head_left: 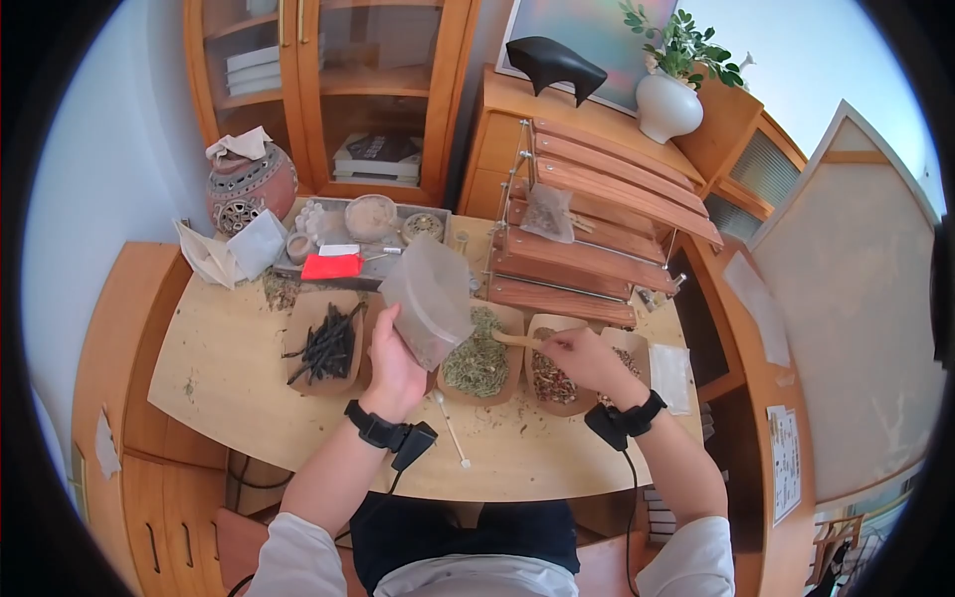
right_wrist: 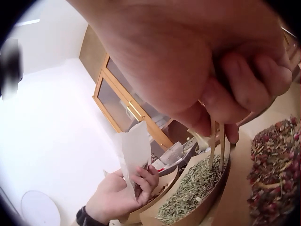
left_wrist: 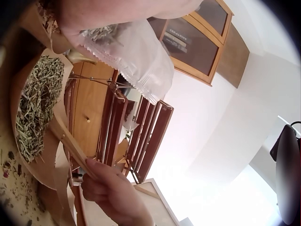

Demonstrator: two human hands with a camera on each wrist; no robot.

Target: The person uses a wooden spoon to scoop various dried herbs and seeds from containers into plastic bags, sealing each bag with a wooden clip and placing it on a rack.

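Note:
My left hand (head_left: 396, 368) holds up a translucent bag (head_left: 428, 298) over the row of paper boxes. Some dried herb shows inside the bag (left_wrist: 146, 66) in the left wrist view. My right hand (head_left: 592, 360) pinches wooden tongs (head_left: 517, 340), whose two thin arms show in the right wrist view. The tips of the tongs (right_wrist: 216, 150) reach into chopped green dried herb (right_wrist: 193, 188), which fills a brown paper box (left_wrist: 42, 176). Below my right hand lies a mix of red and brown dried petals (right_wrist: 277, 174) in the neighbouring box.
Dark dried sticks (head_left: 326, 348) fill the leftmost box. A cotton-tipped stick (head_left: 454, 433) lies in front. Behind stand a grey tray (head_left: 393, 269) with small containers, a red packet (head_left: 333, 266), and a tiered wooden rack (head_left: 597, 249). White sachets (head_left: 669, 378) lie at right.

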